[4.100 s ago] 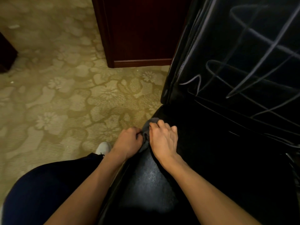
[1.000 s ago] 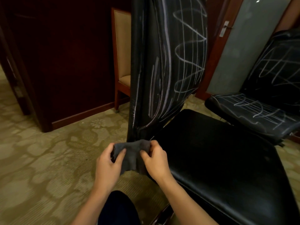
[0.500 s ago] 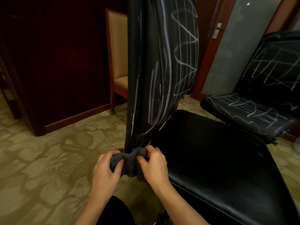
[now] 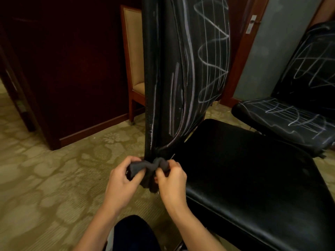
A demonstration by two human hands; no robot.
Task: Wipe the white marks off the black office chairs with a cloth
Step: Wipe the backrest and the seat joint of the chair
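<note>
A patterned carpet floor (image 4: 54,178) carries two black office chairs (image 4: 253,178) (image 4: 290,120) and a wooden chair (image 4: 135,69).

this looks like a hotel or office meeting room. a patterned floral carpet (image 4: 45,169) covers the floor, dark wood panelling (image 4: 72,69) lines the wall, a beige upholstered wooden chair (image 4: 135,69) stands against it, and black office chairs (image 4: 253,178) sit near a frosted glass door (image 4: 268,51).

Backrest (image 4: 174,78) upright directly ahead of hands; second chair (image 4: 290,120) close right; open carpet (image 4: 45,178) left.
</note>
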